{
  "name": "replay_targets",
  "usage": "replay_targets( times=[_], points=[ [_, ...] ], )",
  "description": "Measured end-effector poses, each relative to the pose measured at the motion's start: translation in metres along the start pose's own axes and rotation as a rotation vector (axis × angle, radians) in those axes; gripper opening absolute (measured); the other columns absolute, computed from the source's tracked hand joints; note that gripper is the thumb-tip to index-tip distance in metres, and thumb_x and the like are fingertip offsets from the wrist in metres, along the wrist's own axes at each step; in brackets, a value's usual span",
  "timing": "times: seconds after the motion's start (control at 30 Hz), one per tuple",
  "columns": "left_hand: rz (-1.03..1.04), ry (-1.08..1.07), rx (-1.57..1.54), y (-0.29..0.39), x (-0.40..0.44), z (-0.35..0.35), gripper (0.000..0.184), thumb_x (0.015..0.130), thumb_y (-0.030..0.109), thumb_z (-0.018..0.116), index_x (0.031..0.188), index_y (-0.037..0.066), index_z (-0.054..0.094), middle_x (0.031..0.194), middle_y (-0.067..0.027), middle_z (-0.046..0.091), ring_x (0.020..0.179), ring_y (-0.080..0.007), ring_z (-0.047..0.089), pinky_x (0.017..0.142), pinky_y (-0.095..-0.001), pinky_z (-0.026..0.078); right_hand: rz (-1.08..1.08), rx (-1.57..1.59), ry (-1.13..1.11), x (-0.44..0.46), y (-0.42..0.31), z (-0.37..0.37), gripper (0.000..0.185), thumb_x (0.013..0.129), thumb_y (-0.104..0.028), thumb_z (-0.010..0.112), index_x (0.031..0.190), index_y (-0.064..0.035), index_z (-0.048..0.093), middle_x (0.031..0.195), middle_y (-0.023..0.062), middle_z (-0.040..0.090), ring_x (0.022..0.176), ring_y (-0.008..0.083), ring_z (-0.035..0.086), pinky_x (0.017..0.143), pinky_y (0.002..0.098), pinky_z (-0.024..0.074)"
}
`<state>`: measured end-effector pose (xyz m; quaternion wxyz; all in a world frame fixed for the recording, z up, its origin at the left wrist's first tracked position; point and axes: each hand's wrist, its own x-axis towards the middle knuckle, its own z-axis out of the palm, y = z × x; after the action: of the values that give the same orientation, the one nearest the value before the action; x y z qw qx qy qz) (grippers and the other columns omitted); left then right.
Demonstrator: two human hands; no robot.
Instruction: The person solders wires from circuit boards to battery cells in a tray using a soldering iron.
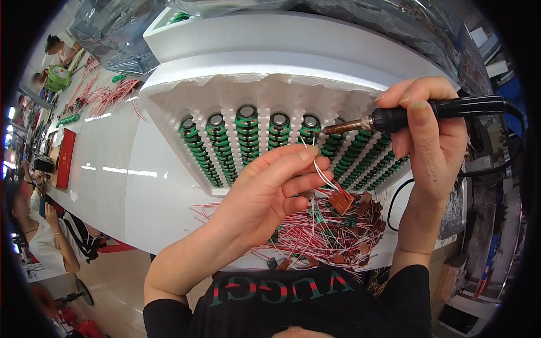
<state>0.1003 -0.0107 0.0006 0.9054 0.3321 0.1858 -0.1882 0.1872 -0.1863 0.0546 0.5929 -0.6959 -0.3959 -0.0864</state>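
My right hand (431, 121) is wrapped round the dark handle of a soldering iron (389, 119). The iron points left, its tip close to a green round part in the foam tray; whether it touches I cannot tell. Thumb and forefinger of my left hand (276, 177) pinch thin white wires (322, 169), whose upper ends stand near the iron's tip. A small brown circuit board (341, 201) with red and white wires hangs below these fingers. Rows of green parts with silver round tops (247, 112) fill the white foam tray (270, 73).
A heap of red and white wires (304, 234) with small boards lies in front of the tray. The iron's black cable (507, 112) loops at the right. Plastic bags (112, 36) lie behind. A red box (65, 159) and co-workers (42, 225) are at the left.
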Motion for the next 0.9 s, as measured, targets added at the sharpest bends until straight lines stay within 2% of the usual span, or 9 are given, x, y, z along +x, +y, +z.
replay_targets(
  times=[0.9],
  points=[
    [0.005,0.020,-0.001,0.0003,-0.0012,0.0053,0.017,0.085,0.022,0.057,0.097,0.011,0.054,0.091,-0.0005,0.062,0.086,-0.0107,0.062,0.045,-0.0152,0.043,-0.049,0.030,0.002,-0.0001,0.0050,-0.0015,0.017,0.092,-0.017,0.045,0.091,-0.0009,0.047,0.088,0.0152,0.058,0.044,0.0012,0.038,0.042,0.0130,0.0325]
  ],
)
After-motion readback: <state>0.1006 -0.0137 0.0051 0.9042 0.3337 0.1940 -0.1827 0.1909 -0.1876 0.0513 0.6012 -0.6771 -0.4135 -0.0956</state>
